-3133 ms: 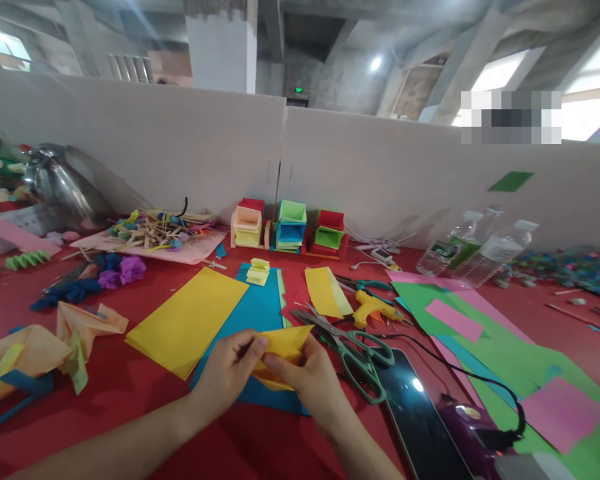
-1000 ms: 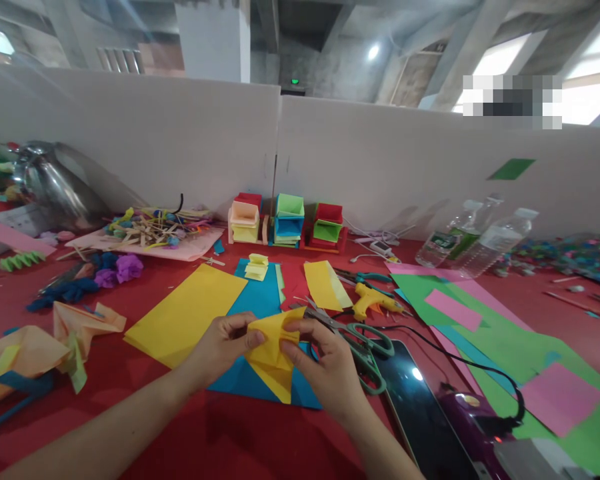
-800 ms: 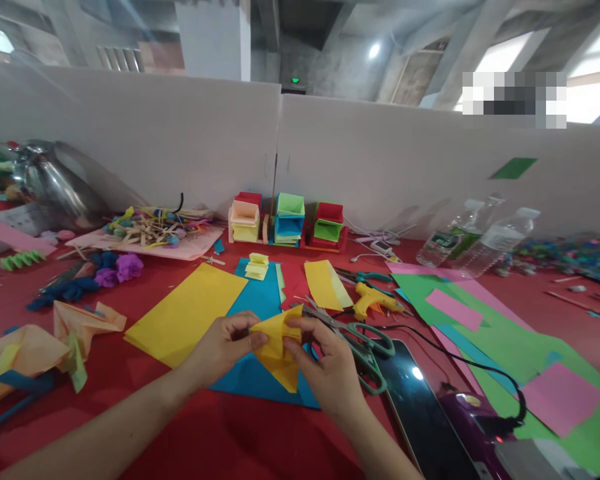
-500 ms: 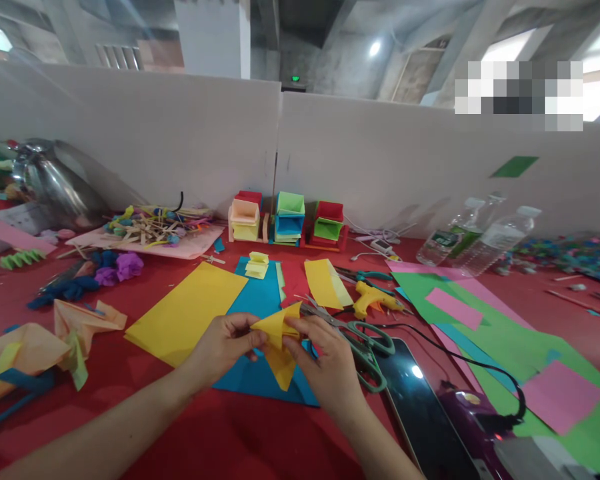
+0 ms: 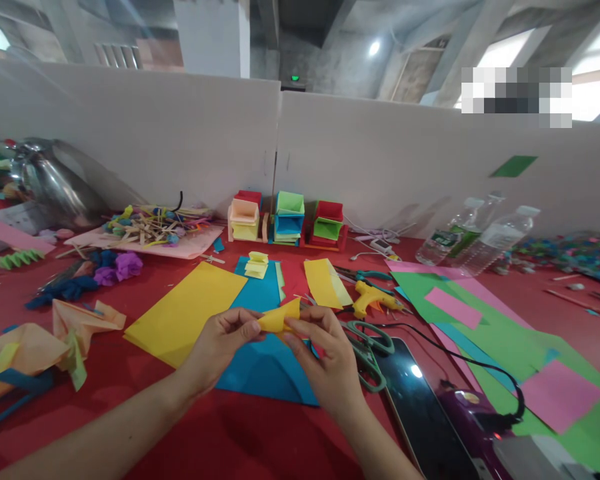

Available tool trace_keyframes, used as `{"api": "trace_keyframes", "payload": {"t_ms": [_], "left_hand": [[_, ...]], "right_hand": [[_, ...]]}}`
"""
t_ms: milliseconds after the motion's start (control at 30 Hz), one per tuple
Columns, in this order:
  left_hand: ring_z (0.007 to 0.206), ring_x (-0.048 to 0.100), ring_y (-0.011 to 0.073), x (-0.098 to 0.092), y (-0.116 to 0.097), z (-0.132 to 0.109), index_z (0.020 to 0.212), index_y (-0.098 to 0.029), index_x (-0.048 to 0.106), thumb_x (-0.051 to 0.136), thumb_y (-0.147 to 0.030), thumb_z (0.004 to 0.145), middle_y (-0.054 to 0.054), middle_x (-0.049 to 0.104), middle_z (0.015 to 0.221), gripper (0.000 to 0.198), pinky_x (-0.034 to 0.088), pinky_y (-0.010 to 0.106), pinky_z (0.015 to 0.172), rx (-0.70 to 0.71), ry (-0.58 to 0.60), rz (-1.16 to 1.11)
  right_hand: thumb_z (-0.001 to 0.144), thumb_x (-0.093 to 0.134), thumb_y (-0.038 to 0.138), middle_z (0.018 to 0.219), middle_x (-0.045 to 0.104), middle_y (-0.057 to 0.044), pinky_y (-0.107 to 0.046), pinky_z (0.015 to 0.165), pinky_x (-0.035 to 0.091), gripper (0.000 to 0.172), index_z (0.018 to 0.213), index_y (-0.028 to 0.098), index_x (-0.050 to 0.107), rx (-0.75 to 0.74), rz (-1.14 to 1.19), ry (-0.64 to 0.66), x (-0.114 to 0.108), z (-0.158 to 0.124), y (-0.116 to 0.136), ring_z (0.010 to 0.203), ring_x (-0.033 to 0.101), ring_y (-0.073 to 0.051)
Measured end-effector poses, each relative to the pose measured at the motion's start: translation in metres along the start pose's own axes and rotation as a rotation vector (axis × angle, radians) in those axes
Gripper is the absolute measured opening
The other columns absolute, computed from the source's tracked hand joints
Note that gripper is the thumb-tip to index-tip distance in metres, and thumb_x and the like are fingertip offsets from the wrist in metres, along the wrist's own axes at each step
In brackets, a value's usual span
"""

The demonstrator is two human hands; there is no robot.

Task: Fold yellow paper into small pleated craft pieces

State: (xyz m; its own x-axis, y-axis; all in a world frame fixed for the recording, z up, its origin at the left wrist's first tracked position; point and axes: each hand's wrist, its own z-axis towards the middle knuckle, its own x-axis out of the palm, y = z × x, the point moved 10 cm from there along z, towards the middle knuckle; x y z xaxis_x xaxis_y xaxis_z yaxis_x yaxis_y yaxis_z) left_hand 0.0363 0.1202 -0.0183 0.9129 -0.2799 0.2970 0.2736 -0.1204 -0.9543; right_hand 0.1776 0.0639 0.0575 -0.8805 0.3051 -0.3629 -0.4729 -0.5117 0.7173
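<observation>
A small folded piece of yellow paper [image 5: 280, 317] is held up between both hands. My left hand [image 5: 233, 340] pinches its left end between thumb and fingers. At the right end, my right hand [image 5: 323, 350] grips it, the thumb underneath; part of the paper is hidden by these fingers. Below the hands lies a blue sheet [image 5: 267, 377] on the red table. Green-handled scissors [image 5: 375, 343] rest just right of my right hand, their blades mostly hidden behind it. A large yellow sheet [image 5: 190, 303] lies to the left of my left hand.
Folded paper boxes [image 5: 290, 217] stand along the white partition [image 5: 380, 153]. A yellow glue gun [image 5: 375, 299], a black phone [image 5: 425, 407] and a cable [image 5: 460, 343] lie at the right, beside green sheets [image 5: 545, 340]. Bottles [image 5: 505, 237] stand behind; crumpled peach paper [image 5: 25, 350] lies left.
The yellow paper's lower point, which hung down between the hands, is now turned up, so the piece looks narrower and more level. Both hands stay in nearly the same place.
</observation>
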Motion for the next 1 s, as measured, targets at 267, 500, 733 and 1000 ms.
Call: {"api": "trace_keyframes", "payload": {"t_ms": [267, 500, 733, 1000], "left_hand": [[0.083, 0.057, 0.0135, 0.011, -0.015, -0.006, 0.061, -0.016, 0.060, 0.064, -0.026, 0.074, 0.002, 0.062, 0.088, 0.017, 0.046, 0.023, 0.075, 0.172, 0.068, 0.139], [0.097, 0.052, 0.0161, 0.017, -0.035, -0.019, 0.071, -0.018, 0.056, 0.058, -0.020, 0.078, 0.004, 0.055, 0.098, 0.008, 0.042, 0.029, 0.085, 0.473, 0.096, 0.494], [0.097, 0.052, 0.0150, 0.019, -0.044, -0.024, 0.073, -0.018, 0.056, 0.057, -0.018, 0.079, 0.005, 0.051, 0.102, 0.006, 0.041, 0.029, 0.087, 0.600, 0.058, 0.697], [0.109, 0.049, 0.0196, 0.022, -0.043, -0.026, 0.075, -0.018, 0.060, 0.056, -0.020, 0.080, 0.010, 0.052, 0.119, 0.006, 0.037, 0.032, 0.092, 0.598, 0.074, 0.767]], "right_hand": [[0.073, 0.064, 0.029, 0.095, 0.052, -0.003, -0.028, 0.073, 0.046, 0.013, 0.076, 0.021, 0.055, 0.466, 0.512, -0.105, 0.014, -0.013, -0.043, 0.090, 0.053, -0.017], [0.066, 0.068, 0.026, 0.102, 0.054, -0.003, -0.026, 0.068, 0.045, 0.038, 0.101, 0.022, 0.054, 0.778, 0.772, -0.076, 0.032, -0.029, -0.066, 0.088, 0.052, -0.016], [0.068, 0.068, 0.021, 0.096, 0.059, -0.002, -0.021, 0.063, 0.043, 0.032, 0.098, 0.021, 0.057, 0.659, 0.775, -0.036, 0.029, -0.019, -0.055, 0.077, 0.054, -0.011], [0.067, 0.070, 0.027, 0.086, 0.056, -0.001, -0.025, 0.070, 0.045, 0.037, 0.100, 0.022, 0.053, 0.550, 0.674, -0.120, 0.019, -0.014, -0.059, 0.079, 0.055, -0.013]]}}
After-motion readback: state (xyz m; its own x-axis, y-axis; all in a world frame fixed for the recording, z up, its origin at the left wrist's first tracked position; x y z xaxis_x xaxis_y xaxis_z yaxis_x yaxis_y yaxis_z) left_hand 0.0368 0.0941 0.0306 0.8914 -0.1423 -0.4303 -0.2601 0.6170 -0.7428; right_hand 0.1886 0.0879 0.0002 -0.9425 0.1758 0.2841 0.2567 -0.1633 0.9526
